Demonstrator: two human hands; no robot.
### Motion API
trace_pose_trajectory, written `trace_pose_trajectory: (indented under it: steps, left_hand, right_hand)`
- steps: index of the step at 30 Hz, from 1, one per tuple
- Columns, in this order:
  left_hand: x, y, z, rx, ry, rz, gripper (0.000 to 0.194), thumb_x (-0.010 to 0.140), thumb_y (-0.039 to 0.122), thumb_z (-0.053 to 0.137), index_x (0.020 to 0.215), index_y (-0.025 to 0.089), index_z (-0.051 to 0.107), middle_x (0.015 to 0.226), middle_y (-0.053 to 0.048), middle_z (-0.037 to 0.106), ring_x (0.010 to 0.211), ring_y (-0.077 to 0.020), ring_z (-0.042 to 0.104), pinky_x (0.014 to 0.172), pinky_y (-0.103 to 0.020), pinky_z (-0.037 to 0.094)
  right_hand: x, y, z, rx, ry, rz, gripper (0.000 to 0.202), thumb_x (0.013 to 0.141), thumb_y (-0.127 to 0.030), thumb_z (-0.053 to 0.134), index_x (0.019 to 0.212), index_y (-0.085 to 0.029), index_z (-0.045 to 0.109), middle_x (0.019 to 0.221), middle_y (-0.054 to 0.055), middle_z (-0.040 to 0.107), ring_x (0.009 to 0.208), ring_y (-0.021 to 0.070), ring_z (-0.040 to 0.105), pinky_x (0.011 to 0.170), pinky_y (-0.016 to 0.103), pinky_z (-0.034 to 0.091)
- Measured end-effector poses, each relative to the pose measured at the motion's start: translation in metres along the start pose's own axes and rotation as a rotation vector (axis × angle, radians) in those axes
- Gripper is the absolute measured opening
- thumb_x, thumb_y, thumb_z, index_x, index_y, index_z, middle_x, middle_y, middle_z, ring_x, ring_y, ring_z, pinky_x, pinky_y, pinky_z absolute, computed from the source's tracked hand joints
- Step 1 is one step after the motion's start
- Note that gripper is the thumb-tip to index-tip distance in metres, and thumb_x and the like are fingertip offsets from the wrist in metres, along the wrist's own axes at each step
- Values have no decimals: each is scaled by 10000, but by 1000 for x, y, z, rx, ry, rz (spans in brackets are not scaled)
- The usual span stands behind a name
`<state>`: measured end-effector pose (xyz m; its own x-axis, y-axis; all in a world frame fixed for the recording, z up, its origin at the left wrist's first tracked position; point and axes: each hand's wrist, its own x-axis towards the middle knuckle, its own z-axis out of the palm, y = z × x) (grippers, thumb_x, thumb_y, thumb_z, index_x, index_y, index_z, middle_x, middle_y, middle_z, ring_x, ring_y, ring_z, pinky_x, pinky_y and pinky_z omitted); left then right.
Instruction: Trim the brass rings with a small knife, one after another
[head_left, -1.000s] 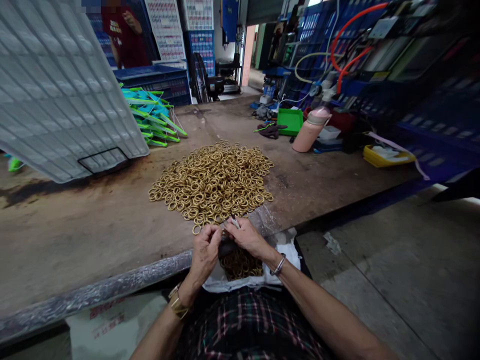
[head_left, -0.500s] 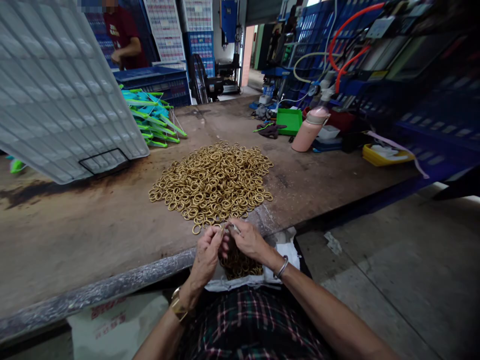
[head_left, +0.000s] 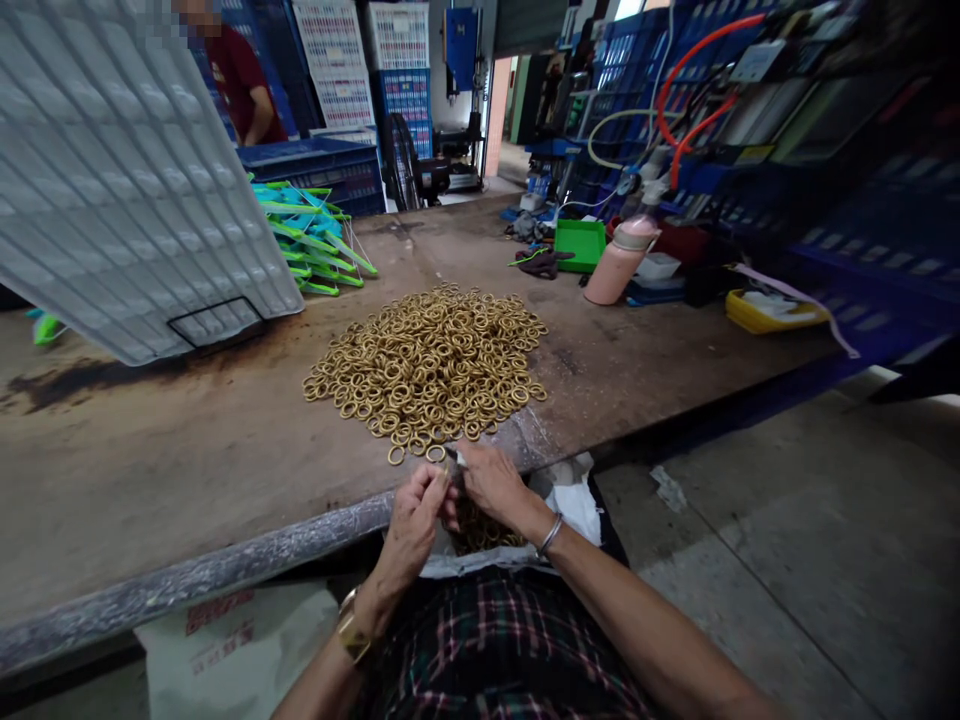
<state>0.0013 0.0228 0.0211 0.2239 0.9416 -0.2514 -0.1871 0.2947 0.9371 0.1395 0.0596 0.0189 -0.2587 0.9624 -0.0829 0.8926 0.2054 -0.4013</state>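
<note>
A big heap of brass rings point(head_left: 429, 362) lies on the worn wooden table point(head_left: 187, 470). My left hand point(head_left: 416, 512) and my right hand point(head_left: 491, 482) meet at the table's near edge, just below the heap. Between their fingertips they pinch a brass ring point(head_left: 450, 465), and my right hand also grips a small tool. Under my hands, a white bag point(head_left: 577, 505) on my lap holds more brass rings point(head_left: 480, 528). Two loose rings lie on the table just beyond my fingers.
A large white plastic grid tray point(head_left: 127, 190) leans at the left. Green and teal plastic parts point(head_left: 315, 240) are stacked behind it. A pink bottle point(head_left: 622, 258), a green box point(head_left: 580, 243) and a yellow tray point(head_left: 772, 312) stand at the right. A person in a red shirt point(head_left: 240, 85) stands far back.
My hands have stayed together at the table edge, shifting slightly right and turning the ring. The view has tilted a little. The person in red has moved at the back.
</note>
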Motion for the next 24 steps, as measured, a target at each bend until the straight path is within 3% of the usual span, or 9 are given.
trace_pose_trajectory:
  steps: [4,8,12,16,20,24]
  left_hand:
    - [-16,1,2,-166,-62,-77,278,794,417,569,737,145,569,645,-7,602,510,-90,547,486,-218,465]
    - [-14,-1,-5,-398,86,-99,243,713,354,671,732,131,577,778,-50,643,628,-120,605,478,-203,472]
    - [-8,3,-16,-538,103,-118,195,681,273,686,783,159,566,732,-23,641,600,-119,596,450,-194,452]
    - [-5,9,-24,-644,114,-193,179,655,248,684,753,142,579,667,-1,613,589,-104,580,469,-189,447]
    - [-2,10,-25,-631,202,-226,235,625,280,713,646,136,528,642,12,589,592,-99,580,465,-183,439]
    - [2,8,-18,-450,235,-169,345,604,355,738,800,167,525,595,54,550,504,-73,517,388,-149,357]
  right_hand:
    - [9,7,1,-30,85,31,225,783,-87,394,922,-158,557,800,69,645,711,155,559,605,242,309]
    - [13,1,7,34,160,-64,170,848,-165,414,958,-178,544,907,60,635,834,158,562,698,237,356]
    - [11,-17,11,-6,121,30,211,879,-360,449,999,-205,526,993,63,613,862,182,568,706,270,368]
    - [11,-26,9,-25,96,107,219,869,-342,466,1046,-218,498,1036,61,600,882,191,574,692,280,358]
    - [15,-22,7,7,92,90,178,852,-313,474,998,-218,507,953,45,625,838,182,582,643,264,328]
    - [15,-11,9,80,119,56,152,832,-242,471,974,-219,520,813,18,626,726,158,568,601,247,299]
